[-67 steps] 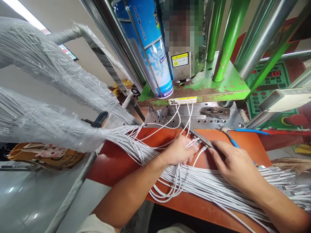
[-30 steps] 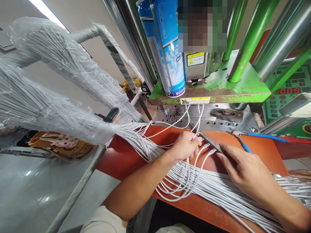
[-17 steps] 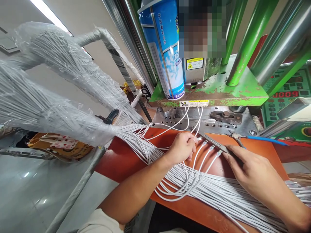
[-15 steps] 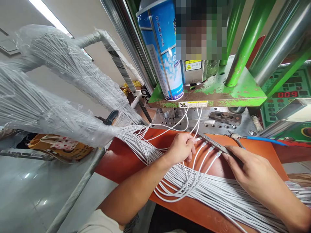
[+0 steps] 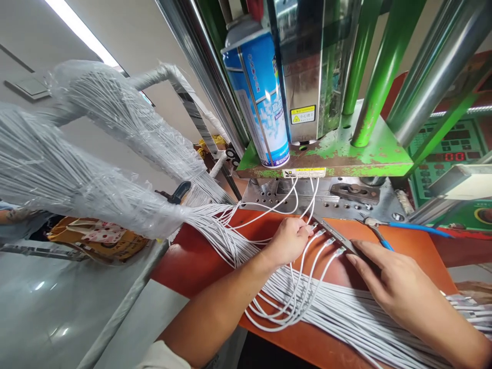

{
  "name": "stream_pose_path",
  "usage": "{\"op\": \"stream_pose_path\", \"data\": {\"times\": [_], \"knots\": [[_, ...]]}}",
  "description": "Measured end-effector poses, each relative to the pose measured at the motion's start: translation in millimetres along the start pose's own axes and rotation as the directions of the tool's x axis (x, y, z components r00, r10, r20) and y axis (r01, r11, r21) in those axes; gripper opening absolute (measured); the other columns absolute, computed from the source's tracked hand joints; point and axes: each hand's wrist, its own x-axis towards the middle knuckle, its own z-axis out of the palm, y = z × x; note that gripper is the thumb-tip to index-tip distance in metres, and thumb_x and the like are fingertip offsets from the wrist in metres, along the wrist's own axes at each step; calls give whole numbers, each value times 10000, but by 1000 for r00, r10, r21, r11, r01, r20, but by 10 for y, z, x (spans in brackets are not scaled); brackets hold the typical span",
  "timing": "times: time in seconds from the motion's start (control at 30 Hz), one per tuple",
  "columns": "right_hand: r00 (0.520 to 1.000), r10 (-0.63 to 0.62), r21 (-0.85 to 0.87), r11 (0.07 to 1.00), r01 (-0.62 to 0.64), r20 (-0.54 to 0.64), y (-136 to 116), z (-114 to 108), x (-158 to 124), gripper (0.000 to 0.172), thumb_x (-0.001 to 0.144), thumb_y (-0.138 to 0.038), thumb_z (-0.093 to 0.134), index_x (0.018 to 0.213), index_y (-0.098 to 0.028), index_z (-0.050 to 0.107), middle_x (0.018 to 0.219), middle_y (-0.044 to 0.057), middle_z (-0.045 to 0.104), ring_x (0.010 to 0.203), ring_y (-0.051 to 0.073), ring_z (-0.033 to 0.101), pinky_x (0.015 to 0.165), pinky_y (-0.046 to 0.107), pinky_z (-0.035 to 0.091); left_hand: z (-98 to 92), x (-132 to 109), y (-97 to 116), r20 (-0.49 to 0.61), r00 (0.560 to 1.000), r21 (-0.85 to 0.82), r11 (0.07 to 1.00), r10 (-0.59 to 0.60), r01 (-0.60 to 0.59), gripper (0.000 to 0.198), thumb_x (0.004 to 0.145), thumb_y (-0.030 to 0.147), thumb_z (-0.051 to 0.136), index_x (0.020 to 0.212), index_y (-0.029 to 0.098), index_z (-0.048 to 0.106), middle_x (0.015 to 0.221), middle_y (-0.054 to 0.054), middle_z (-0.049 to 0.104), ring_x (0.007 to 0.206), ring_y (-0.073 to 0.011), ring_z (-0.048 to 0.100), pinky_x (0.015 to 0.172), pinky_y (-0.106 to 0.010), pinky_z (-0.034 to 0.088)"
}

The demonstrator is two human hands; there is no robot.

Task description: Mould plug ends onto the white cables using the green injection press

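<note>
Beneath a rust-flecked green press plate (image 5: 338,163), a person is working at an orange-red bench (image 5: 192,261) with both bare hands. The left hand (image 5: 290,241) is clenching around a few thin white cables (image 5: 295,292) just short of their ends, its fingers curled in toward the press. The right hand (image 5: 395,292) is lying over the far end of a narrow steel strip (image 5: 338,238), with its fingers spread across it; whether it is gripping the strip or only pressing on it, I cannot tell. Three small metal-tipped cable connectors (image 5: 329,242) are fanning out just beside the strip, between the two hands. A broad sheaf of white cables (image 5: 357,307) is running across the bench under the right forearm, while other strands are looping up to a perforated steel mould plate (image 5: 269,195) below the press. Two plastic-wrapped cable bundles (image 5: 96,179) are reaching in from the left. Blue-handled pliers (image 5: 415,226) are lying near the right hand at the bench's far edge, and a blue-and-white aerosol can (image 5: 257,102) is standing against the press, beside a green control panel (image 5: 448,148) glowing with red digits.
</note>
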Motion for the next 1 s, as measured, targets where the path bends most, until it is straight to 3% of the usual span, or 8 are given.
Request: {"op": "stream_pose_path", "data": {"times": [0.23, 0.33, 0.4, 0.5, 0.57, 0.7, 1.0], "knots": [[992, -102, 31, 995, 99, 76, 22, -40, 38, 294, 1068, -428, 424, 1131, -242, 643, 979, 59, 766, 757, 221, 737, 588, 319, 531, -6, 27, -2, 19, 1000, 60, 998, -2, 1, 228, 922, 187, 503, 761, 159, 661, 578, 12, 606, 591, -131, 580, 653, -237, 451], [993, -74, 64, 996, 68, 88, 17, -38, 47, 297, 1062, -448, 436, 1115, -250, 651, 972, 54, 763, 753, 218, 729, 610, 322, 540, -38, -18, 67, 31, 998, 181, 982, 49, -54, 250, 948, 192, 495, 750, 167, 645, 647, -14, 644, 643, -146, 610, 666, -250, 457], [997, -18, 64, 998, 14, 72, 8, -8, 39, 296, 1061, -457, 436, 1091, -253, 649, 946, 47, 759, 754, 219, 727, 635, 327, 550, -57, -103, 150, -27, 989, 368, 921, 144, -124, 241, 979, 232, 506, 793, 172, 647, 748, -42, 686, 720, -175, 638, 704, -282, 469], [999, 18, 19, 1000, -18, 30, -3, 55, 19, 305, 1058, -461, 432, 1078, -242, 643, 952, 56, 758, 787, 234, 732, 670, 345, 560, -42, -282, 273, -132, 934, 651, 740, 333, -172, 210, 1014, 318, 521, 925, 185, 657, 942, -82, 709, 878, -226, 659, 784, -336, 484], [1000, 11, -19, 1000, -11, 15, -9, 84, 11, 305, 1057, -453, 434, 1097, -233, 640, 982, 65, 758, 803, 241, 734, 680, 354, 560, -2, -378, 309, -103, 915, 736, 649, 390, -193, 222, 1024, 336, 514, 948, 193, 665, 997, -89, 699, 935, -235, 659, 815, -347, 493], [999, -10, -45, 999, 11, 31, -32, 87, 12, 289, 1064, -416, 426, 1140, -224, 628, 984, 62, 748, 802, 231, 731, 673, 347, 552, 83, -415, 247, 6, 940, 773, 595, 342, -222, 272, 1034, 357, 497, 965, 189, 699, 971, -91, 708, 942, -245, 674, 812, -363, 516], [984, -96, 28, 995, 93, 153, -47, 32, 60, 265, 1070, -353, 430, 1194, -213, 618, 1091, 82, 747, 902, 227, 735, 721, 328, 543, 115, -314, 103, 21, 943, 731, 639, 333, -242, 303, 1017, 396, 537, 887, 165, 683, 905, -98, 717, 880, -242, 690, 801, -367, 523]]}}
